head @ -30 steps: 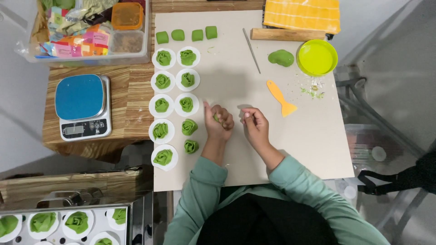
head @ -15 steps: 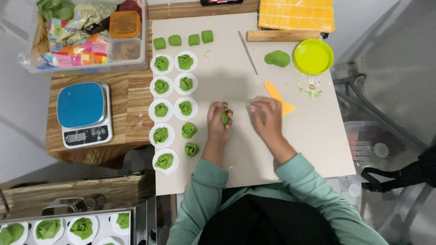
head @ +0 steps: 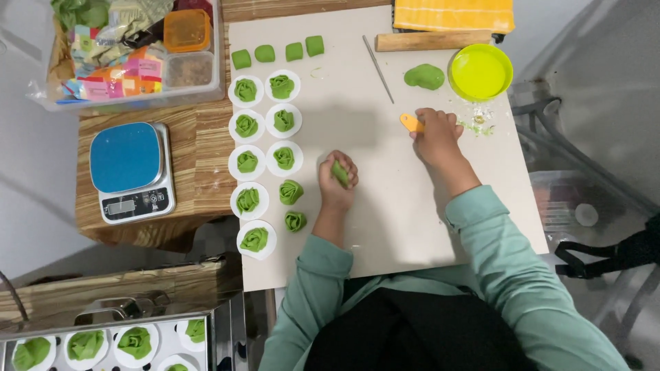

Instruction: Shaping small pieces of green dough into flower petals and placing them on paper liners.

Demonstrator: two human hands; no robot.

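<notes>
My left hand is closed around a green dough piece on the pale work board. My right hand rests over an orange plastic scraper, fingers wrapped on its handle end. To the left of my left hand stand two columns of green rose-shaped buns, most on white paper rounds; two lie on the bare board. Several green dough cubes sit at the board's far edge. A green dough lump lies next to a yellow-green bowl.
A blue-topped kitchen scale sits on the wooden table at left, behind it a clear bin of packets. A thin stick, a wooden rolling pin and an orange cloth lie far. A steamer tray of buns is at lower left.
My right hand left the dough and reached right and away onto the orange scraper. My left hand stayed in place, closed on the green dough piece.
</notes>
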